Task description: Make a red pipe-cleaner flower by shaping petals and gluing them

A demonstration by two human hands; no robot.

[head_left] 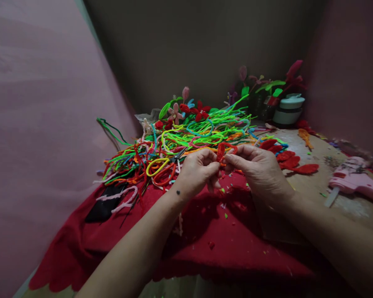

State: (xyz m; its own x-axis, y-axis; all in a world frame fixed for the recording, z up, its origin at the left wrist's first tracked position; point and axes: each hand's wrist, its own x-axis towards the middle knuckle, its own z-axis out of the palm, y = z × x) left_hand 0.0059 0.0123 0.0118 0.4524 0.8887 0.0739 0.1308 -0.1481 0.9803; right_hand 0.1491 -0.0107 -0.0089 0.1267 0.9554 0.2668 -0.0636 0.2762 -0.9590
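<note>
Spreading beneath the fingers, a red cloth with a scalloped edge (236, 252) is overlain beyond them by a tangled heap of fuzzy, many-coloured craft stems (205, 136). The left hand (195, 171) and the right hand (261, 171) are held close together at the cloth's far part. To the right of the fingers, a pale pink plastic glue gun (357, 180) is laid on the tan surface (304, 194); farther beyond them, a pale green lidded container (288, 111) is seen. Well left of the fingers, a flat black object (104, 203) is partly crossed by a pink stem. Just right of the right fingers, red fuzzy petal shapes (292, 161) are clustered. Between both sets of fingertips, a bent red fuzzy strip (220, 152) is pinched by thumb and forefinger on each side.
</note>
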